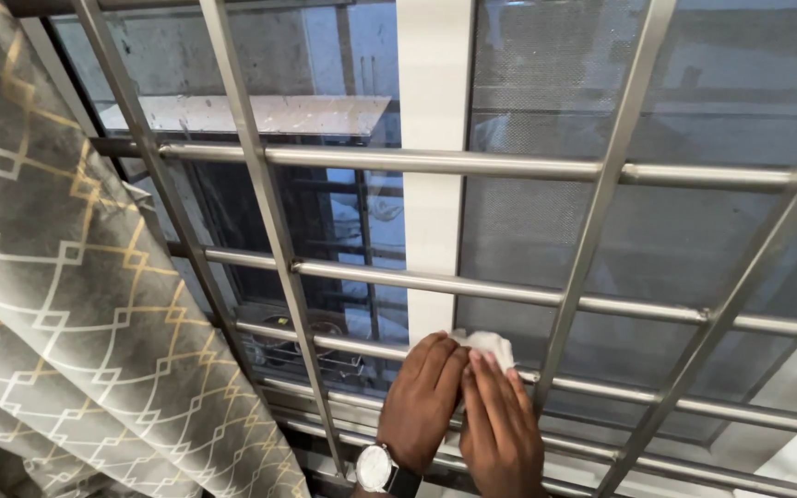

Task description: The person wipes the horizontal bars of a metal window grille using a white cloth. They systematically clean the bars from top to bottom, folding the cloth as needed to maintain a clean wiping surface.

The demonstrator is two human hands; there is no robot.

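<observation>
From the head view, both hands, left (422, 401) and right (500, 429), press together on a white cloth (489, 347) against a grille bar (362, 349) at 6 o'clock, where the cloth could slip through the bars.

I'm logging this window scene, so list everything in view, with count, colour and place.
metal grille: one, silver bars, across the whole window
window frame post: one, white, upright at centre behind the grille
mesh screen: one, grey, right half behind the bars
curtain: one, grey with white and gold diamond pattern, left edge
cloth: one, white, crumpled, pressed at the post's lower end
wristwatch: one, silver case with dark strap, left wrist
left hand: on the cloth
right hand: on the cloth beside it
</observation>
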